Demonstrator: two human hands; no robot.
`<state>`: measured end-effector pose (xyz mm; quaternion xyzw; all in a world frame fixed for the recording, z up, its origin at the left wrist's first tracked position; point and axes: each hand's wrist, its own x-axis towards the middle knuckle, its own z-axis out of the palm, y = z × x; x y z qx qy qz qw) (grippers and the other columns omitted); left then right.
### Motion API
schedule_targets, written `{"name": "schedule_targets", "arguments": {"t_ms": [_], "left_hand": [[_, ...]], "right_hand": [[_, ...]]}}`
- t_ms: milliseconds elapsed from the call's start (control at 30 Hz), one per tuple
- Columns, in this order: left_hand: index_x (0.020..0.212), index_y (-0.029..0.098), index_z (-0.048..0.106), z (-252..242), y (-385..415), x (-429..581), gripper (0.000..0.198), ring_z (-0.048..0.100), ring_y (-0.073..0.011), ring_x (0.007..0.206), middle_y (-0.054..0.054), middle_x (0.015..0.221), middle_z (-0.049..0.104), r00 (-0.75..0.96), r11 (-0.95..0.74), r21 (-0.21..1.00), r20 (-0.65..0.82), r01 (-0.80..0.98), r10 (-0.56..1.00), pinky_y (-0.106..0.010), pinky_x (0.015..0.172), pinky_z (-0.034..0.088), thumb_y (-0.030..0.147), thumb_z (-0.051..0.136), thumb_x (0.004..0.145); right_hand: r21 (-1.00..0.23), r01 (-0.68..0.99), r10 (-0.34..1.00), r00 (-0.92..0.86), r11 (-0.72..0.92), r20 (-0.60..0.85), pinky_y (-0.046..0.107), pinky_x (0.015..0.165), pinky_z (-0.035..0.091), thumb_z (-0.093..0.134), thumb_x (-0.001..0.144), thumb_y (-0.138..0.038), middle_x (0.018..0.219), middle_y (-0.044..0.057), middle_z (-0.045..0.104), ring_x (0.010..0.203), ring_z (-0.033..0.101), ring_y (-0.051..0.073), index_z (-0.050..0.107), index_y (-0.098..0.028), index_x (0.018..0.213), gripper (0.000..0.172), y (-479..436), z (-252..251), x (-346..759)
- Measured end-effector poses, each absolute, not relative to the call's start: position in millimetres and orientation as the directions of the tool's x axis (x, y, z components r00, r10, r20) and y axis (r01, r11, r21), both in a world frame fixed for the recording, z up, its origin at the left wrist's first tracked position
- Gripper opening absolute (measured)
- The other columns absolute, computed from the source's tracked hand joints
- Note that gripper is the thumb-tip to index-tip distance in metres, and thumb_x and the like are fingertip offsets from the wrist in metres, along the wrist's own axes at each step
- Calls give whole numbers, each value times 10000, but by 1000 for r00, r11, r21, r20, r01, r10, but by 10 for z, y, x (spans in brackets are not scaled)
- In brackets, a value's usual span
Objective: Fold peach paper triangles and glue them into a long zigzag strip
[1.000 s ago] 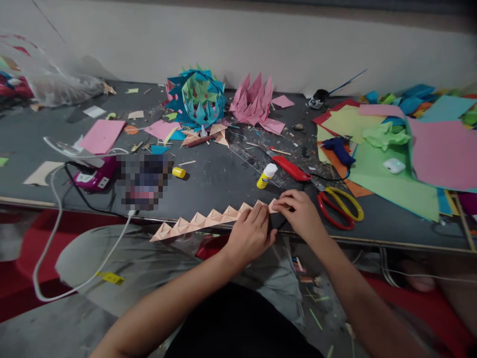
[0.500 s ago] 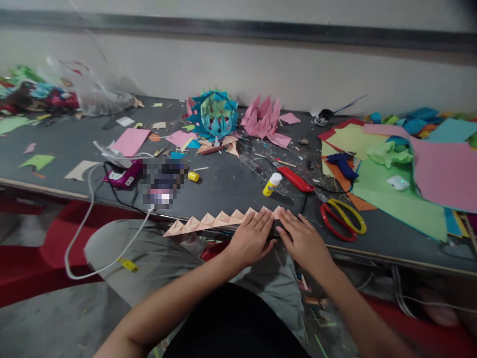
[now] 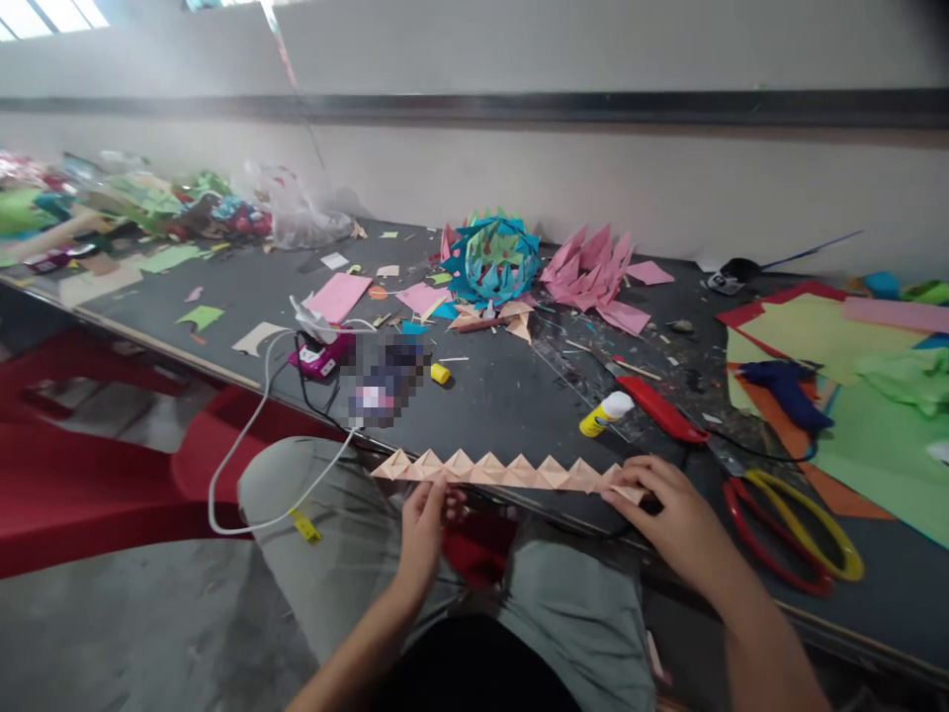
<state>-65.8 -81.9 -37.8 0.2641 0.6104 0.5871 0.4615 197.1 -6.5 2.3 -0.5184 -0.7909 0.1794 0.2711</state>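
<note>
A long peach folded-paper strip with a row of pointed, pyramid-like folds lies across the table's front edge. My left hand pinches its lower edge towards the left end, thumb and forefinger together. At the right end, my right hand grips the strip between thumb and fingers. Just beyond it, a yellow glue stick with a white top lies tilted on the table. Its yellow cap is farther left. To the right of my right hand are scissors with red and yellow handles.
A red-handled cutter lies beyond the glue stick. Blue-green and pink folded-paper pieces stand near the wall. Coloured sheets and a dark blue glue gun are at right. A white cable loops off the left edge beside a purple power socket.
My hands have moved from lying flat together at the strip's right end to holding it apart, the left one shifted far left. The view has turned left.
</note>
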Motion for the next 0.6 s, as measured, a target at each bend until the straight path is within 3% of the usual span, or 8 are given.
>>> {"name": "schedule_targets", "arguments": {"t_ms": [200, 333, 500, 600], "left_hand": [[620, 135, 610, 54, -752, -750, 392, 584, -149, 514, -29, 542, 625, -468, 103, 993, -114, -50, 877, -235, 481, 475, 523, 639, 666], [594, 150, 576, 198, -726, -816, 389, 602, -164, 515, -26, 528, 628, -517, 45, 999, -53, -29, 854, -253, 508, 491, 530, 637, 651], [653, 158, 537, 224, -544, -952, 360, 543, -111, 431, 9, 529, 601, -519, 60, 981, -148, -182, 842, -200, 426, 427, 506, 621, 689], [697, 159, 535, 240, -449, -990, 342, 550, -116, 450, 5, 558, 609, -487, 78, 981, -156, -177, 859, -209, 450, 447, 492, 614, 703]], "right_hand": [[-605, 694, 920, -323, 390, 222, 300, 627, 487, 497, 811, -468, 724, 30, 649, 690, 621, 191, 591, -235, 683, 281, -190, 143, 1935], [-640, 660, 919, -286, 393, 269, 289, 646, 499, 503, 821, -444, 739, 41, 660, 715, 630, 193, 592, -234, 699, 259, -317, 194, 1894], [-663, 598, 893, -292, 450, 343, 269, 658, 500, 490, 858, -348, 768, 44, 666, 733, 632, 178, 605, -225, 773, 188, -376, 154, 1692], [-600, 623, 864, -334, 502, 376, 292, 684, 493, 486, 863, -284, 799, 35, 678, 741, 632, 176, 609, -221, 828, 142, -351, 48, 1551]]}}
